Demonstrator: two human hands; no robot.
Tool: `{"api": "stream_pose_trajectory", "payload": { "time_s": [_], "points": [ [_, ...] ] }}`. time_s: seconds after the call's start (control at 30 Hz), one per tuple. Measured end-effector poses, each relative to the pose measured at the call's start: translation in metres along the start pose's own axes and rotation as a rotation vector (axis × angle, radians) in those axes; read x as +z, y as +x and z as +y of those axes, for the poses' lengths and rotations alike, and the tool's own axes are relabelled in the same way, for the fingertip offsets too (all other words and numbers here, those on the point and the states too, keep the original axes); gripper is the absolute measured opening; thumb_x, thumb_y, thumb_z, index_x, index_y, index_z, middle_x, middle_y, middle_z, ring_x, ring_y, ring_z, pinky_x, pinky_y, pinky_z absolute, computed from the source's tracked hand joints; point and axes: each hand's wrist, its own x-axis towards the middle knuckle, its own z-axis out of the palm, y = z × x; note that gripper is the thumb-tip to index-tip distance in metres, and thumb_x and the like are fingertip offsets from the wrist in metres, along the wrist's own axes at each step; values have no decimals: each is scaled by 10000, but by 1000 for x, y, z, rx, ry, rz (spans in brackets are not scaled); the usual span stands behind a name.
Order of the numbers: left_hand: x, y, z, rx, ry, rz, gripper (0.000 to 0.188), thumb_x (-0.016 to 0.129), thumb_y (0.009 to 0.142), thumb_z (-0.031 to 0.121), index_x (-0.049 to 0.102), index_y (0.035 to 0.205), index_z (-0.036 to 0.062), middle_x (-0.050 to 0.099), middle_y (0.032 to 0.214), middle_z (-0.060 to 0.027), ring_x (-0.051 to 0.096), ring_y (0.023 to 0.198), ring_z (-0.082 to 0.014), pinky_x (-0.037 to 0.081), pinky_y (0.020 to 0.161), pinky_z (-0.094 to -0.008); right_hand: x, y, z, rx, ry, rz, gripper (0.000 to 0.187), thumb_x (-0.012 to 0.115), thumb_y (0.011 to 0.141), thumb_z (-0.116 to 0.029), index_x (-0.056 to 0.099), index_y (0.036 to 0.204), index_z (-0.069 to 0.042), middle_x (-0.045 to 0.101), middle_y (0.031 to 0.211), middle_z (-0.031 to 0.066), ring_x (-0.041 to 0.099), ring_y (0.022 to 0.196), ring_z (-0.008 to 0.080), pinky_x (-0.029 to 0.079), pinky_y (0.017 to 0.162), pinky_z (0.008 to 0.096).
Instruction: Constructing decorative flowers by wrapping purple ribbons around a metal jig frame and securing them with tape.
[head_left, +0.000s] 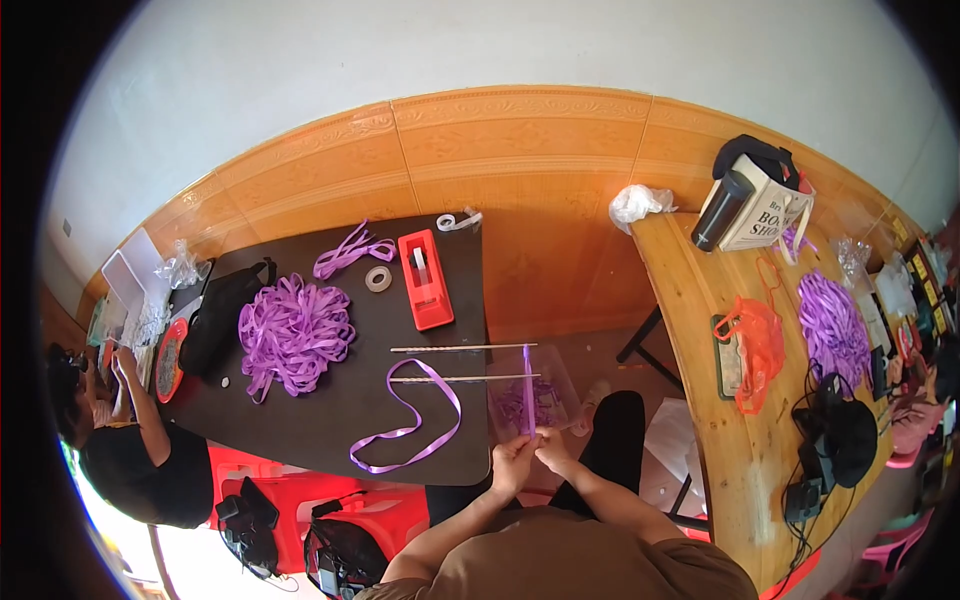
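Observation:
A strip of purple ribbon (529, 400) runs from the ends of two thin metal-looking rods (460, 348) down to my hands. The rods lie across the dark table (400, 290) and jut past its right edge. My left hand (513, 467) and my right hand (552, 451) are close together, both closed with fingers pinching the ribbon's near end. Exactly how the ribbon passes the rods is too small to tell. A loose length of purple ribbon (372, 467) curves over the table beside the rods. Below the ribbon stands a clear plastic box (568, 385) with purple pieces inside.
A heap of purple ribbon (295, 335), a red tape dispenser (433, 300) and a tape roll (378, 279) lie on the dark table. At right, a wooden table (690, 290) holds a red plastic bag (757, 345) and a dark tumbler (722, 212). Another person (140, 460) sits left.

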Motion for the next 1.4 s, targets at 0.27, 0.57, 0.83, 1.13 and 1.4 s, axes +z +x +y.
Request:
{"api": "stream_pose_trajectory", "payload": {
  "time_s": [0.27, 0.57, 0.83, 1.13, 1.4],
  "points": [
    [-9, 3, -14, 66, 38, 93, 174, 650, 823, 125, 654, 915, -23, 618, 649, -138, 562, 588, -94, 448, 521, -268, 5, -14, -32, 275, 198, -158, 67, 610, 702, 46, 579, 692, -13, 574, 718, 13, 525, 655, 98, 429, 592, 250],
    [-2, 25, 41, 386, 381, 337, 354, 608, 850, 130, 533, 1178, 19, 608, 925, -161, 591, 840, -267, 467, 779, -345, 6, -39, -118, 521, -223, -490, 59, 643, 743, -51, 636, 790, -17, 626, 762, 11, 561, 751, 87, 449, 717, 246],
    [12, 42, 80, -152, -518, 124, 227, 526, 930, 148, 599, 1068, -17, 628, 795, -51, 574, 677, -108, 453, 639, -219, -5, -64, -103, 425, -71, -626, 200, 657, 764, -105, 652, 936, -3, 649, 861, 36, 585, 823, 115, 450, 757, 252],
    [13, 30, 105, -260, -691, 173, 222, 541, 926, 162, 615, 1028, -21, 614, 745, -52, 545, 571, -116, 435, 562, -217, -10, -63, -108, 544, 99, -773, 238, 686, 792, -187, 645, 973, -39, 629, 886, -2, 568, 830, 82, 442, 746, 232],
    [13, 24, 104, -198, -682, 167, 189, 560, 916, 151, 621, 994, -11, 605, 723, -35, 536, 563, -108, 430, 555, -222, -28, -50, -126, 297, -172, -676, 243, 664, 779, -167, 640, 979, -31, 656, 865, 27, 605, 790, 101, 470, 722, 248]
  ]
}}
